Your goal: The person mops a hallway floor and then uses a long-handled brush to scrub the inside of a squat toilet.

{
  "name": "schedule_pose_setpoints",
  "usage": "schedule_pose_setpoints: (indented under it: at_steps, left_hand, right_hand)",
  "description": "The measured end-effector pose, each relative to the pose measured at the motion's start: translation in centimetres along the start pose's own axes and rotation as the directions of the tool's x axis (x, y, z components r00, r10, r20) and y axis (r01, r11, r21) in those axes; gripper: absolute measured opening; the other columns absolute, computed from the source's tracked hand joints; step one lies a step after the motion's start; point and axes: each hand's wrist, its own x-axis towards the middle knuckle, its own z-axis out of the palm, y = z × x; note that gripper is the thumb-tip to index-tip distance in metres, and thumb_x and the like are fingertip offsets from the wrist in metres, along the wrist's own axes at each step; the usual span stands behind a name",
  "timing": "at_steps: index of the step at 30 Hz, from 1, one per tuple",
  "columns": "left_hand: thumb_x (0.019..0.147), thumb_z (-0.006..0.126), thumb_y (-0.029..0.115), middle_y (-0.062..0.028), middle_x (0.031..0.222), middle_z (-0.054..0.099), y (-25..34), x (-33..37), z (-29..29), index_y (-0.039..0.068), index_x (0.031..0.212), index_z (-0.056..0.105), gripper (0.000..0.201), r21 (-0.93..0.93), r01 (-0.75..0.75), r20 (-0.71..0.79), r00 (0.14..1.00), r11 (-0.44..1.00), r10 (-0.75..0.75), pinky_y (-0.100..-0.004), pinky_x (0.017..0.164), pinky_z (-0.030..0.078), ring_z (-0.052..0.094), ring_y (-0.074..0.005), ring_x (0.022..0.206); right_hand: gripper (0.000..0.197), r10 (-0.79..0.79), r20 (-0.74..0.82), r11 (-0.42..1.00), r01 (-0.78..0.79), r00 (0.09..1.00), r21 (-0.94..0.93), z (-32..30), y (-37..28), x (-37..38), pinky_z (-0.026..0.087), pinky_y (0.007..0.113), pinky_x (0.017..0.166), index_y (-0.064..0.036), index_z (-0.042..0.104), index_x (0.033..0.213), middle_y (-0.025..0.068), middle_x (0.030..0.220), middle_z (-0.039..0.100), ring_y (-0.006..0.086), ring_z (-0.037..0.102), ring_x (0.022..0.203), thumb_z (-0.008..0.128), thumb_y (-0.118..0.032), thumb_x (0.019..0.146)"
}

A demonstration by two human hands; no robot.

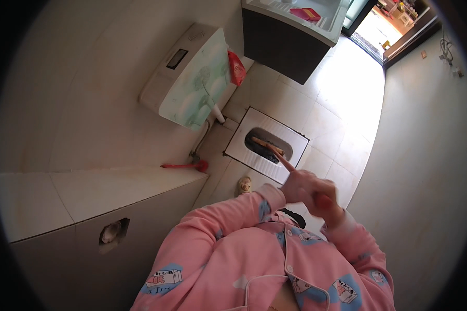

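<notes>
Both my hands are closed round a long-handled brush (282, 159) with a reddish handle end. My left hand (297, 187) is farther down the handle, and my right hand (328, 198), slightly blurred, grips near its end. The handle slants away from me to a tan, bar-like head inside the dark bowl of a white squat toilet (244, 155) set in the floor. Whether the head touches the bottom of the bowl I cannot tell. Pink printed sleeves cover both my arms.
A cistern (187, 78) hangs on the left wall, with a red bag (236, 68) beside it. Some red tool (192, 166) lies on the tiled ledge (109, 194). Beyond stands a sink cabinet (280, 44); a doorway (381, 28) opens at far right. Footwear (245, 184) shows below.
</notes>
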Motion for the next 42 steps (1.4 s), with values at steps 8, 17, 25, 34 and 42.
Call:
schedule_pose_setpoints:
  at_steps: [8,17,25,34,42]
  left_hand:
    - [0.063,0.058,0.025,-0.0125,0.06,0.053,2.1,-0.5,0.3,0.007,0.06,0.054,0.019,-0.122,0.132,0.053,0.991,0.984,-0.126,-0.0362,0.054,0.042,0.054,-0.0297,0.059]
    - [0.067,0.07,0.012,-0.0118,0.075,0.061,6.9,8.4,-1.0,0.007,0.087,0.06,0.023,-0.061,-0.106,-0.141,0.985,0.992,0.097,-0.0264,0.057,0.047,0.06,-0.0239,0.065]
    - [0.073,0.064,0.008,-0.0089,0.09,0.059,-6.6,6.7,-0.2,0.007,0.091,0.055,0.021,-0.238,0.155,0.013,0.988,0.959,-0.157,-0.0262,0.071,0.047,0.057,-0.0147,0.08]
    - [0.07,0.062,0.016,-0.0097,0.076,0.06,-6.2,2.5,0.7,0.012,0.086,0.059,0.017,0.014,0.056,-0.007,0.998,0.998,-0.056,-0.0293,0.064,0.047,0.06,-0.0258,0.068]
    - [0.073,0.059,0.016,-0.0113,0.073,0.059,-4.9,2.5,1.2,0.012,0.087,0.062,0.014,-0.015,0.113,0.045,0.993,0.993,-0.113,-0.0278,0.06,0.046,0.059,-0.0238,0.067]
  right_hand:
    - [0.019,0.01,0.037,0.996,-0.013,0.999,0.091,-0.5,-1.0,-0.6,0.036,0.03,0.046,-0.0062,0.046,0.059,0.0079,0.054,0.046,0.0229,0.047,0.049,0.061,0.003,0.068]
    - [0.013,-0.038,-0.109,0.997,0.044,0.993,0.06,-6.5,-12.6,7.7,0.044,0.027,0.05,-0.0015,0.05,0.071,0.008,0.059,0.056,0.0155,0.053,0.051,0.062,0.0,0.076]
    - [0.016,0.184,-0.18,0.981,-0.192,0.966,-0.032,-5.2,2.0,7.2,0.039,0.024,0.052,-0.0012,0.048,0.064,0.0018,0.056,0.047,0.0072,0.042,0.056,0.061,-0.003,0.074]
    - [0.008,0.139,-0.008,0.989,-0.139,0.99,0.046,-3.7,1.0,3.9,0.043,0.026,0.053,-0.0025,0.052,0.066,0.0079,0.06,0.055,0.0163,0.053,0.053,0.059,0.0,0.067]
    - [0.017,0.038,-0.071,0.996,-0.032,0.997,0.087,-4.0,-1.5,4.1,0.037,0.025,0.045,-0.0027,0.046,0.061,0.0073,0.052,0.047,0.0176,0.045,0.044,0.06,0.001,0.071]
